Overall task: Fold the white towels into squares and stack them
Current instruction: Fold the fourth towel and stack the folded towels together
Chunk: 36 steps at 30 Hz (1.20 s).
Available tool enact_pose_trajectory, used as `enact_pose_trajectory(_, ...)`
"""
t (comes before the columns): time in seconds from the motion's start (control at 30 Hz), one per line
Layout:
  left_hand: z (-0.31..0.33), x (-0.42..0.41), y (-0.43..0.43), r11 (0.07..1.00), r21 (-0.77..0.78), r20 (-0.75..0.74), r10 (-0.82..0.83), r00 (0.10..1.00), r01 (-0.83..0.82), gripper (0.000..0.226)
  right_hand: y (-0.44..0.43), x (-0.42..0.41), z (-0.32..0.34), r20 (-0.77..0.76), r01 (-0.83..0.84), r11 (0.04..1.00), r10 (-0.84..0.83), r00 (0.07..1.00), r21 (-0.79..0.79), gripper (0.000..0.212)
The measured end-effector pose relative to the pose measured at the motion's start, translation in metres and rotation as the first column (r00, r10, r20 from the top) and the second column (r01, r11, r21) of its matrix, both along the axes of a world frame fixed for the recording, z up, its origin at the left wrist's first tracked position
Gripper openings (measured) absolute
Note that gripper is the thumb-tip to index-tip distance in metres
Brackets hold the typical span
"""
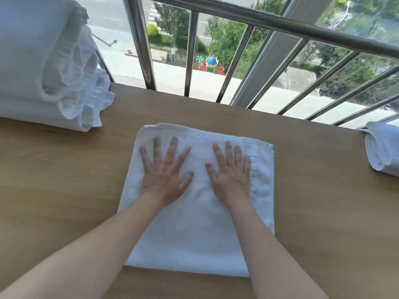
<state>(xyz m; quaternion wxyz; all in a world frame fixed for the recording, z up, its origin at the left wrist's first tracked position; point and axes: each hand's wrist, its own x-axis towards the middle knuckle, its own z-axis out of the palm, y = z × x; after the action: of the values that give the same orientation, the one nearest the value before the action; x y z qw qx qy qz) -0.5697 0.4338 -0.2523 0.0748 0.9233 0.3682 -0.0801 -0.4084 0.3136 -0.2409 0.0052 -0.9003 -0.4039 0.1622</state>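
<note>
At centre frame, on the wooden table [64, 190], lies a folded white towel [198, 238], roughly rectangular, its hemmed edges stacked along the far side; both hands rest flat on its upper half. Left hand [165, 175] has its fingers splayed wide, palm down; right hand [232, 175] lies flat with fingers straighter and closer together; neither grips nor pinches the cloth. Such pressing seems meant to smooth the layers and set the fold so the next one lands square; the towel still looks longer than wide, so one more fold probably remains. Upper left of the frame holds a loose pile of white linen [54, 72], likely waiting its turn; at the right edge sits a folded towel stack [382, 147], apparently the finished pile, well apart from the working towel. Beyond the table runs a metal railing [259, 20].
</note>
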Motion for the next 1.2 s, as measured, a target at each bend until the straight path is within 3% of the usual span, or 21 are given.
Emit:
enact_pose_trajectory(0.2,0.000,0.004,0.002,1.000,0.008,0.013,0.014,1.000,-0.014,0.078,-0.022,0.045,-0.003,0.056,0.157,0.986,-0.160,0.986,0.047,0.064)
enact_pose_trajectory(0.53,0.001,0.005,0.003,0.998,-0.002,0.089,0.058,0.994,-0.058,0.077,-0.024,0.055,-0.008,0.069,0.132,0.972,-0.148,0.987,0.194,0.064)
enact_pose_trajectory(0.73,-0.002,0.009,0.007,0.995,-0.022,0.032,0.100,0.994,-0.099,0.078,-0.022,0.052,-0.004,0.055,0.122,0.957,-0.141,0.989,0.262,0.059)
enact_pose_trajectory(0.9,-0.002,0.012,0.008,0.994,-0.013,0.009,0.106,0.994,-0.106,0.078,-0.031,-0.012,0.011,0.100,0.048,0.954,-0.081,0.992,0.296,0.053)
enact_pose_trajectory(1.03,0.002,0.009,0.007,0.997,-0.047,0.029,0.055,0.998,-0.054,0.077,-0.058,-0.100,0.006,0.061,0.072,0.976,-0.087,0.994,0.207,0.061)
enact_pose_trajectory(1.2,0.000,-0.006,0.037,0.998,-0.042,0.057,-0.052,0.997,0.054,0.077,-0.069,-0.109,-0.009,0.125,0.068,0.980,-0.093,0.988,0.187,0.070)
